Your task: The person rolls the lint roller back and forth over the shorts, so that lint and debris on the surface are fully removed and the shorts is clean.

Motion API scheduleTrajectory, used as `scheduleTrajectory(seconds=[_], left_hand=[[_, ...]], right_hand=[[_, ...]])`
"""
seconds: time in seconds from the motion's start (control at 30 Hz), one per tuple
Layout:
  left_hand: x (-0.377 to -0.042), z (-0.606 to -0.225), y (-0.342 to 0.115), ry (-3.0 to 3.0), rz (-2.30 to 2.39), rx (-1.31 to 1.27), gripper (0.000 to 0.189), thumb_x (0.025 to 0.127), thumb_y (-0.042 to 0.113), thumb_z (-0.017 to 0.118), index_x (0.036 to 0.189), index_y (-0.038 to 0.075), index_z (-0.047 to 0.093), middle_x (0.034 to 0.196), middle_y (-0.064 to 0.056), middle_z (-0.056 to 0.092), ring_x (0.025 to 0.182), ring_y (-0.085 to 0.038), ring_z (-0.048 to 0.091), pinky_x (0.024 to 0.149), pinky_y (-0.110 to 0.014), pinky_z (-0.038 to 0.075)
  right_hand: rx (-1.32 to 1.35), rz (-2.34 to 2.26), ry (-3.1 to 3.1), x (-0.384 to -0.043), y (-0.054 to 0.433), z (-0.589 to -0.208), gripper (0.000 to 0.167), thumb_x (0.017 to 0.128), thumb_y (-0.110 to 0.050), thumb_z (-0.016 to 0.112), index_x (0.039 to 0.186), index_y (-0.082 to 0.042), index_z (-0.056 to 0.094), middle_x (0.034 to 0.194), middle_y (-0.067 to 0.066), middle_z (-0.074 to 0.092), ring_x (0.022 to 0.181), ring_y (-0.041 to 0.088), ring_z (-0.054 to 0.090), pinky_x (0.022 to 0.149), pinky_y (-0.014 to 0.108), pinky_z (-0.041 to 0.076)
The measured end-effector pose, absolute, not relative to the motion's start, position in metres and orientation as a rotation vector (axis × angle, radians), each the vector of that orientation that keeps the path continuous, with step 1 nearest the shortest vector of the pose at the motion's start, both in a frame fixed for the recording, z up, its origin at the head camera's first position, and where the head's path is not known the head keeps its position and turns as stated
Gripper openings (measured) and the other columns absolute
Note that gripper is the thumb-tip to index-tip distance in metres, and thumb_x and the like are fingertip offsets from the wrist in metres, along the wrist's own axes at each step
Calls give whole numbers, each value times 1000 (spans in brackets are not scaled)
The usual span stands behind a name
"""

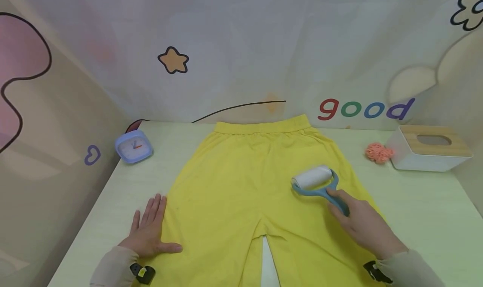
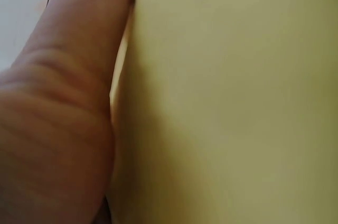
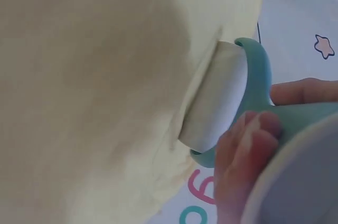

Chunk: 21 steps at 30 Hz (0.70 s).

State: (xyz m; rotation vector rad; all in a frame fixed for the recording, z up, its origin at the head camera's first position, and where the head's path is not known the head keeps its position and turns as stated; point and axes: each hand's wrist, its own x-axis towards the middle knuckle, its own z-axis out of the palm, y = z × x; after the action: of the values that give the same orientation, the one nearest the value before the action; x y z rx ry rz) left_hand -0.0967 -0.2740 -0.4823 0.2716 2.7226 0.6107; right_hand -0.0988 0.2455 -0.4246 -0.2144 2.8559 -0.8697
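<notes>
Yellow trousers [image 1: 226, 173] lie spread on the table, elastic waistband toward the back wall. My right hand [image 1: 364, 224] grips the blue handle of a lint roller [image 1: 313, 178] over the right half of the trousers. In the right wrist view, the white roll of the lint roller [image 3: 216, 97] meets the fabric, which bunches in a small ridge along it. With fingers spread and straight, my left hand [image 1: 149, 230] rests at the left edge of the trousers, thumb on the cloth. The left wrist view shows the side of that hand [image 2: 63, 76] close against the yellow fabric.
On the table [image 1: 411, 211], a light blue clock [image 1: 134, 147] stands at the back left. A white tissue box [image 1: 422, 161] with a wooden lid is at the back right, a coral pompom [image 1: 378, 152] beside it. A printed cloth wall [image 1: 241, 48] rises behind.
</notes>
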Motion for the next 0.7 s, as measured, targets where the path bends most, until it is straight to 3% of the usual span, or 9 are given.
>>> scheduleTrajectory(seconds=[0.2, 0.47, 0.53, 0.6, 0.67, 0.7], left_hand=[[-96, -486, -274, 2729, 593, 264, 144, 61, 76, 72, 154, 4, -11, 160, -19, -16, 145, -37, -16, 107, -63, -17], [-93, -479, -273, 2729, 600, 264, 142, 63, 73, 74, 154, 1, -9, 159, -23, -13, 145, -41, -13, 106, -66, -12], [-92, -479, -274, 2741, 599, 265, 142, 63, 72, 74, 154, 1, -8, 159, -23, -11, 145, -41, -12, 106, -67, -11], [-92, -482, -274, 2753, 607, 267, 141, 63, 72, 75, 154, 1, -8, 160, -23, -11, 145, -41, -11, 106, -66, -11], [-92, -483, -274, 2759, 615, 272, 141, 63, 71, 75, 154, 1, -7, 160, -23, -10, 145, -41, -11, 106, -67, -11], [-91, -483, -274, 2759, 615, 273, 141, 63, 71, 75, 154, 1, -7, 160, -23, -10, 145, -41, -11, 106, -67, -11]], right_hand=[[-100, -823, 2836, -71, 255, -416, 47, 101, -40, 51, 137, -11, 54, 55, -8, 34, 42, 6, 27, 41, 25, 32], [61, -682, 2765, -28, 281, -424, 51, 99, -47, 52, 140, -17, 54, 56, -6, 38, 48, 10, 36, 50, 26, 34], [116, -640, 2747, -19, 289, -424, 56, 97, -52, 52, 140, -17, 54, 60, -2, 50, 51, 10, 42, 51, 25, 36], [172, -602, 2747, -9, 295, -423, 59, 96, -54, 52, 140, -16, 55, 61, -1, 53, 51, 10, 44, 50, 25, 35], [207, -573, 2856, 5, 300, -427, 54, 94, -48, 59, 134, -13, 61, 58, -2, 52, 49, 8, 43, 48, 24, 35], [178, -679, 2954, 12, 305, -434, 45, 93, -37, 65, 129, -10, 64, 58, -4, 53, 47, 5, 43, 47, 21, 35]])
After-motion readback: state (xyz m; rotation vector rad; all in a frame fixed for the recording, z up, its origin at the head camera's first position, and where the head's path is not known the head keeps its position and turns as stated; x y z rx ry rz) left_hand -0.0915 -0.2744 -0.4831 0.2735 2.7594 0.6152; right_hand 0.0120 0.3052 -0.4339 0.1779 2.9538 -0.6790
